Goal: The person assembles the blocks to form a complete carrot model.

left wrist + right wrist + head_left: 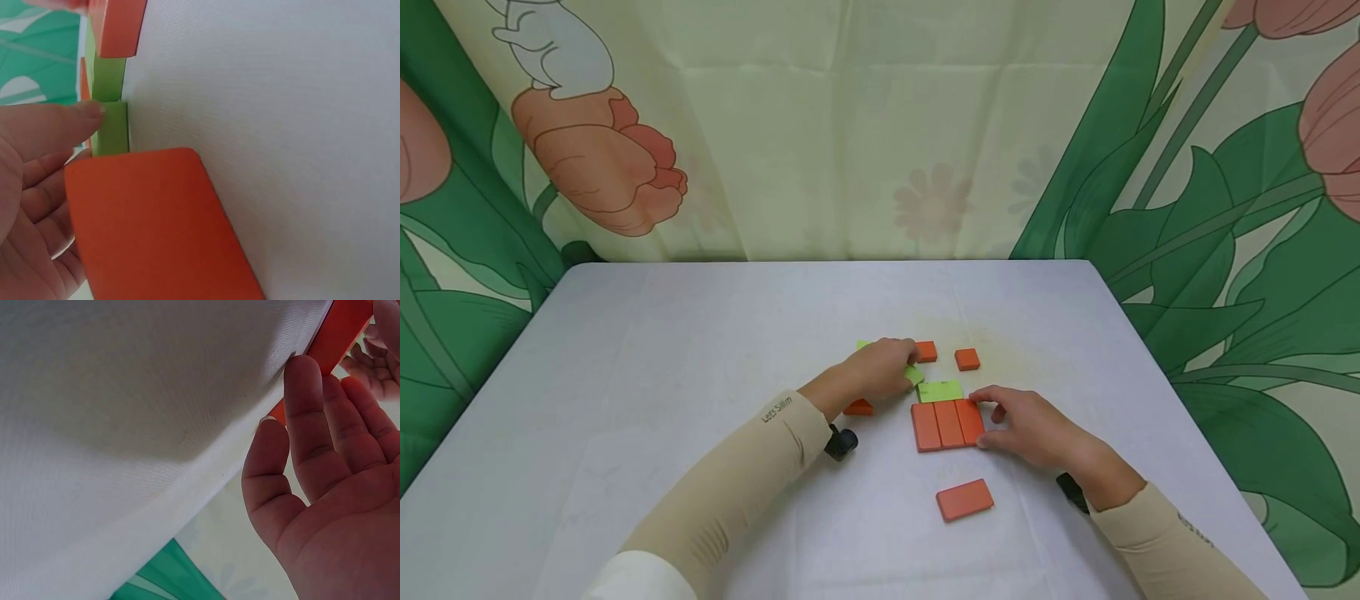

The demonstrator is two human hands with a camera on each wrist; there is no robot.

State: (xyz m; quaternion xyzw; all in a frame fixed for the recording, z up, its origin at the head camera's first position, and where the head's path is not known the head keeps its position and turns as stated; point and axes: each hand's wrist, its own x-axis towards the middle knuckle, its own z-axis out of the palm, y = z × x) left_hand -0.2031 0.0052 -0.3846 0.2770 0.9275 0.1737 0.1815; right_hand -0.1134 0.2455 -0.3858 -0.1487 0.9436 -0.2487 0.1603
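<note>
In the head view, three red-orange rectangular blocks (948, 425) lie side by side on the white cloth. A light-green block (940, 392) lies against their far side. My left hand (880, 367) is just beyond them to the left, its thumb and fingers pinching a small green block (114, 128); another green block (109, 78) adjoins it in the left wrist view. My right hand (1033, 425) spans the rightmost red block (340, 334), thumb at its near corner and index finger at its far one. The left hand partly hides blocks behind it.
A single red block (965, 501) lies nearer to me. Two small orange blocks, one beside the left fingers (927, 352) and one farther right (967, 359), sit toward the back. Another orange block (858, 407) shows under my left wrist. A printed curtain (850, 133) hangs behind the table.
</note>
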